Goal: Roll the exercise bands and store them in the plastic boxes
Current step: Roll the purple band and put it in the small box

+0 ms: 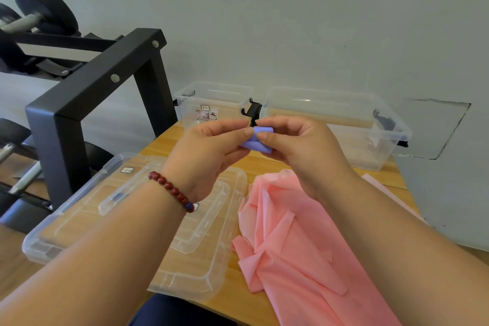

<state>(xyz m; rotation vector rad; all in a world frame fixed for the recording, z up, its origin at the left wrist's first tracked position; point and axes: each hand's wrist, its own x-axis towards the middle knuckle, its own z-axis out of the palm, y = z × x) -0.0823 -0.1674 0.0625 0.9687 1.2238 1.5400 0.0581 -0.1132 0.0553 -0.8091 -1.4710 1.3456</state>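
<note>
- Both forearms enter from the bottom edge, the left forearm (92, 259) wearing a dark red bead bracelet (172, 190) at the wrist, the right forearm (397, 233) bare.
- They meet at a purple exercise band (260, 137), wound into a short, fat roll and held in the air.
- Left hand (206, 151) pinches the left end of the purple exercise band between thumb and forefinger; its other fingers are curled beneath.
- Right hand (299, 151) grips the right end, thumb pressed on the near face, forefinger curled over the top, remaining fingers tucked under the roll.
- Only the middle of the purple exercise band shows between the two sets of fingertips; its ends are covered by them.
- Below the purple exercise band and nearer the camera, a pink exercise band (299, 246) lies unrolled and crumpled on the wooden table (235, 304).
- Below and left of the purple exercise band, clear plastic lids (87, 222) lie flat, overlapping.
- Beyond the purple exercise band stand two open boxes side by side against the wall: a small clear plastic box (211, 98) behind and to its left, and a large clear plastic box (357, 124) to its right.
- Far left of the purple exercise band stands a black metal rack (79, 98) holding a dumbbell (39, 13).
</note>
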